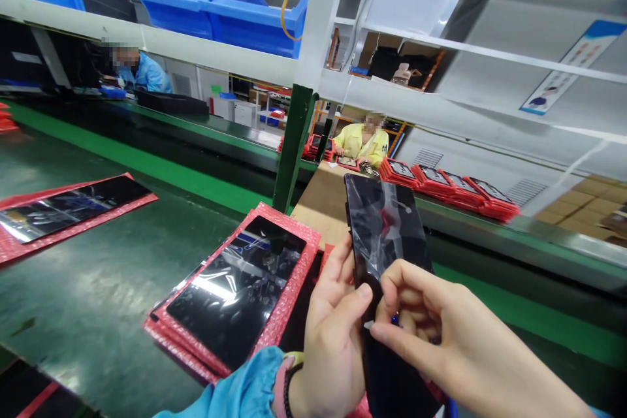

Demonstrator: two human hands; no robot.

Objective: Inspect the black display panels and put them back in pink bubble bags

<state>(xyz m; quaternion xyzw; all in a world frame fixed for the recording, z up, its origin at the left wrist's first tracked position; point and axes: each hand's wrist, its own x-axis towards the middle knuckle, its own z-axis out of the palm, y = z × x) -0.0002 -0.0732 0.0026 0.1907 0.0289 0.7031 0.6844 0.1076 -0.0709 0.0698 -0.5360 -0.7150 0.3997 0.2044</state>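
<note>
A black tablet screen [392,222] with clear, wrinkled film over its face is held up at a tilt in front of me. My left hand [336,326] grips its left edge, thumb on the front and fingers behind. Against the lower part of the face, my right hand [426,313] is closed in a pinch, with a small white tab [369,324] at the thumb tip. Whether the film is also between those fingers is hidden. Left of my hands, another black screen [240,287] lies on a stack of red bubble-wrap sheets [294,274].
More screens [73,206] on red wrap lie on the green bench [98,300] at left. A green post [292,150] rises ahead. Blue bins [255,13] sit on a rail above. Red-wrapped stacks [441,186] line the far side, where a person in yellow [362,140] and another in blue [153,73] sit.
</note>
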